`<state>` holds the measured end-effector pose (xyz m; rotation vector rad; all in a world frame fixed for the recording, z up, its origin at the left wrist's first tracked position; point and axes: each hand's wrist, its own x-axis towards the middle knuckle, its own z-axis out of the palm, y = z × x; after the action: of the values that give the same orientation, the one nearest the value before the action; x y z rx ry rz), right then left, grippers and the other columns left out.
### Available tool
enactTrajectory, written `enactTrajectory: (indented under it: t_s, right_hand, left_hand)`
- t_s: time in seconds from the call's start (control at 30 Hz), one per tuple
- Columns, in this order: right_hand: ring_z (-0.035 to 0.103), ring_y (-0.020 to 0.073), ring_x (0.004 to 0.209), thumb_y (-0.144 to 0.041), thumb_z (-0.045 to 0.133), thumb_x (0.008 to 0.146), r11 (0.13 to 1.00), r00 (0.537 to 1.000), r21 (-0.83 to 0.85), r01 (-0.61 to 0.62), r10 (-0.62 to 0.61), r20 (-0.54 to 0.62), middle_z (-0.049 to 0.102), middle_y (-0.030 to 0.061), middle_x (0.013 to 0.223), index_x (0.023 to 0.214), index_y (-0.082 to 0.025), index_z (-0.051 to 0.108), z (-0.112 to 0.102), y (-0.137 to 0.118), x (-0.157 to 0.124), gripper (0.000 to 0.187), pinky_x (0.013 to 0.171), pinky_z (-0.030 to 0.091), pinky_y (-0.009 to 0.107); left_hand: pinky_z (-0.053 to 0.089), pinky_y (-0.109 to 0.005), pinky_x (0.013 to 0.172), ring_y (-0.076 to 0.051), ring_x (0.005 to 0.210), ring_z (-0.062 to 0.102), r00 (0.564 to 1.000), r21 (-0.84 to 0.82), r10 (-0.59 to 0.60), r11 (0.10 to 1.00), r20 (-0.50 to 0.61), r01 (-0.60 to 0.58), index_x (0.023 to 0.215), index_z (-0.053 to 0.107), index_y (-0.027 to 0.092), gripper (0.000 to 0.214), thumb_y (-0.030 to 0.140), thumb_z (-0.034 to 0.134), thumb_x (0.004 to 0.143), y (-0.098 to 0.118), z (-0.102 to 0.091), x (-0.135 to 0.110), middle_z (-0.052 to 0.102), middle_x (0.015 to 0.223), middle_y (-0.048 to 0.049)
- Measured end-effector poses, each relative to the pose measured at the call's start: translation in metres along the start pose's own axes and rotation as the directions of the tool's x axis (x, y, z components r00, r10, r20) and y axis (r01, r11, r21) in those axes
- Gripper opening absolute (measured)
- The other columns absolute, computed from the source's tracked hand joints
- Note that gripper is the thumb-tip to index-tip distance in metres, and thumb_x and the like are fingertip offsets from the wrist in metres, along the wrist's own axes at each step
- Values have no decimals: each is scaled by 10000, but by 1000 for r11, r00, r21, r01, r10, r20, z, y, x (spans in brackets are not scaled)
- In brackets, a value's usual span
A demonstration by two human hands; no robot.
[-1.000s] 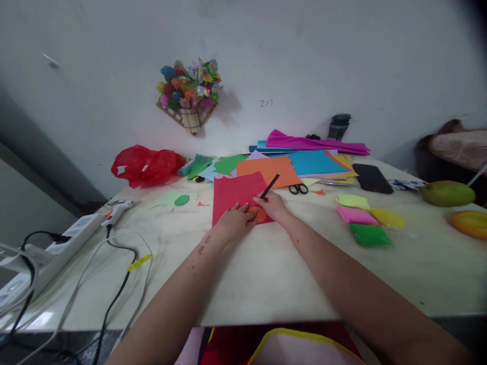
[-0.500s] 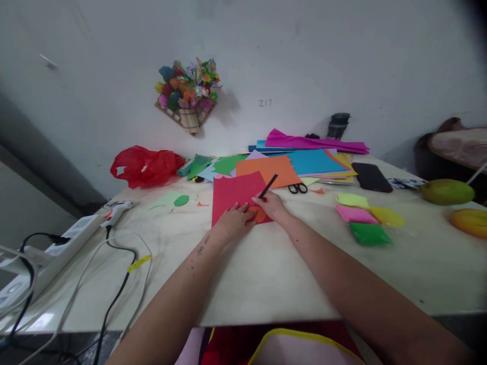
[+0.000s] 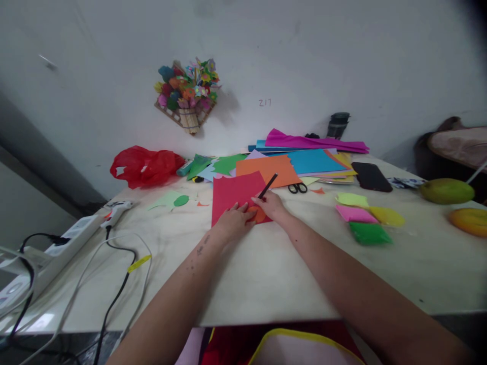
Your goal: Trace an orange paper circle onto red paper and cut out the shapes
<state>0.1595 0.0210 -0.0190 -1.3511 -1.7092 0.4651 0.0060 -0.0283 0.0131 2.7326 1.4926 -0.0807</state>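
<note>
A red paper sheet (image 3: 236,192) lies on the pale table (image 3: 266,274) in front of me. A small orange paper shape (image 3: 260,215) rests on its near right corner. My left hand (image 3: 234,221) lies flat on the red sheet, fingertips pressing the edge of the orange shape. My right hand (image 3: 271,205) is closed around a black pencil (image 3: 268,185), its tip down by the orange shape and its shaft slanting up and to the right.
Black scissors (image 3: 298,188) and a stack of coloured paper sheets (image 3: 304,162) lie behind my hands. A black phone (image 3: 371,177), small coloured packets (image 3: 365,218) and two mangoes (image 3: 447,192) are at the right. At the left are a red plastic bag (image 3: 144,165), a glue gun (image 3: 116,210) and a power strip with cables (image 3: 57,248).
</note>
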Motion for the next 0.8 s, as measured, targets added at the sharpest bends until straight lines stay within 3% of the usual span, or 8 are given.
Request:
enactTrajectory:
  t_s: [0.8]
  right_hand:
    - [595, 156, 770, -249, 551, 725, 999, 998, 9, -49, 49, -28, 656, 58, 828, 749, -168, 635, -4, -1, -2, 119, 725, 454, 281]
  left_hand:
    - [264, -446, 972, -296, 1264, 234, 1000, -15, -3, 1000, -2, 3, 1266, 393, 291, 465, 477, 259, 862, -3, 3, 1, 280, 1396, -55]
